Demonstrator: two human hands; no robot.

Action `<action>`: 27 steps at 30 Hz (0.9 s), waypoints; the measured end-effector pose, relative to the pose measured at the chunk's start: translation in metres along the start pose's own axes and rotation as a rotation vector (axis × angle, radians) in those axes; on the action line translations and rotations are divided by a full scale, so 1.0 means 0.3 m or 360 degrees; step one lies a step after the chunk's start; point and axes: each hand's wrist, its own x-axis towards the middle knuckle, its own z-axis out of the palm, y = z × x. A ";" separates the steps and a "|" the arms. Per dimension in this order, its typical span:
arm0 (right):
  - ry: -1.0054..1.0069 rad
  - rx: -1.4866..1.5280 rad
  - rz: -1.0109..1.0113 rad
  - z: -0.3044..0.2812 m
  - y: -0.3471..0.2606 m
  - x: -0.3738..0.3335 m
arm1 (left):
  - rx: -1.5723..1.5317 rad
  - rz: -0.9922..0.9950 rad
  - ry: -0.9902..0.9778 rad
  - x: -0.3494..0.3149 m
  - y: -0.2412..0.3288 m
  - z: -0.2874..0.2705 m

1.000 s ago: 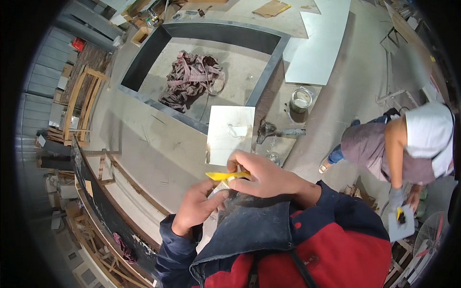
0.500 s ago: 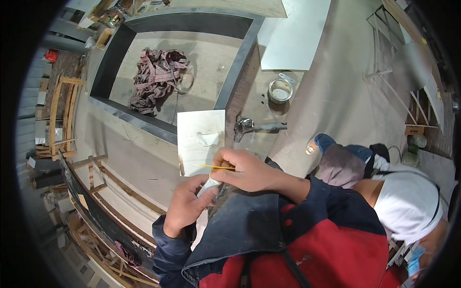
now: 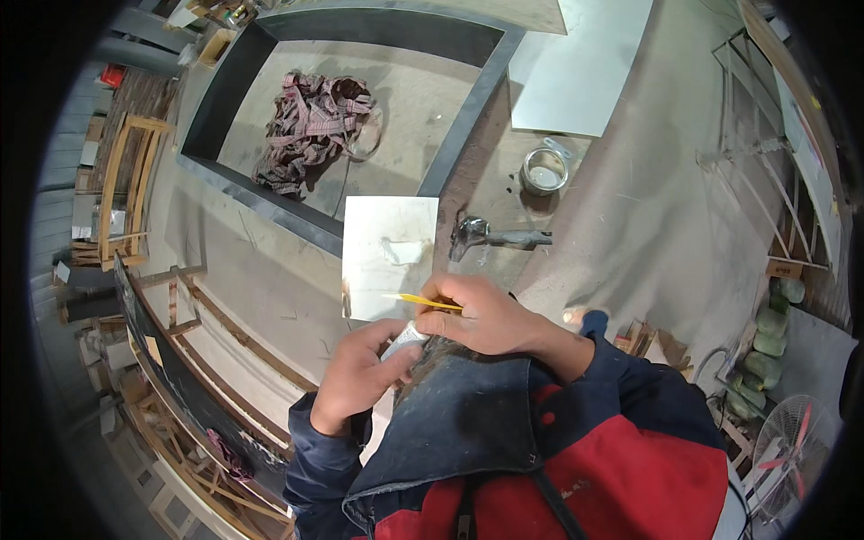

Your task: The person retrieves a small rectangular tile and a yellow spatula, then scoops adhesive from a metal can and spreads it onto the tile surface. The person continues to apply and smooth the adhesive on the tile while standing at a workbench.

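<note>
My left hand grips a small white tube, tilted up toward the right. The fingers of my right hand meet at the tube's upper end. That same hand holds a thin yellow spreader, its pale tip pointing left. Just beyond both hands lies a white board with a pale lump of putty on it and a brownish stain at one corner. To the right of the board rests a dark, long-handled tool.
Farther right stands an open metal can. A dark grey rectangular frame surrounds a heap of checked cloth strips. A pale sheet is at the back. Wooden frames line the left; a fan stands lower right.
The view has shifted, and the co-worker at the right is largely out of it. The yellow spreader has turned to show more of its flat face. Both hands remain at the tube.
</note>
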 end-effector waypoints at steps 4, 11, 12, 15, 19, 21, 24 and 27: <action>0.0012 -0.0041 -0.0268 0.001 0.034 -0.007 | -0.0034 -0.0072 -0.0105 0.003 0.010 -0.019; -0.0101 0.0072 -0.0638 -0.092 0.017 -0.012 | -0.0243 -0.0151 -0.0325 -0.003 0.037 -0.025; -0.0054 0.0113 -0.0483 -0.115 0.010 -0.019 | -0.0290 -0.0145 -0.0327 -0.005 0.026 -0.030; 0.0191 0.0147 -0.0084 -0.193 0.009 -0.028 | -0.0154 -0.0085 -0.0051 -0.005 0.020 -0.030; 0.0789 -0.0618 -0.0068 -0.326 0.196 0.045 | 0.0143 0.0024 0.0335 0.048 0.018 -0.053; 0.0975 -0.0944 -0.0128 -0.370 0.320 0.081 | 0.0324 -0.0030 0.0478 0.078 0.040 -0.056; 0.1059 -0.1143 -0.0039 -0.393 0.446 0.121 | 0.0809 0.0306 0.0623 0.102 -0.019 -0.059; 0.1067 -0.1275 0.0131 -0.395 0.480 0.142 | 0.1047 0.0536 0.0783 0.127 -0.046 -0.044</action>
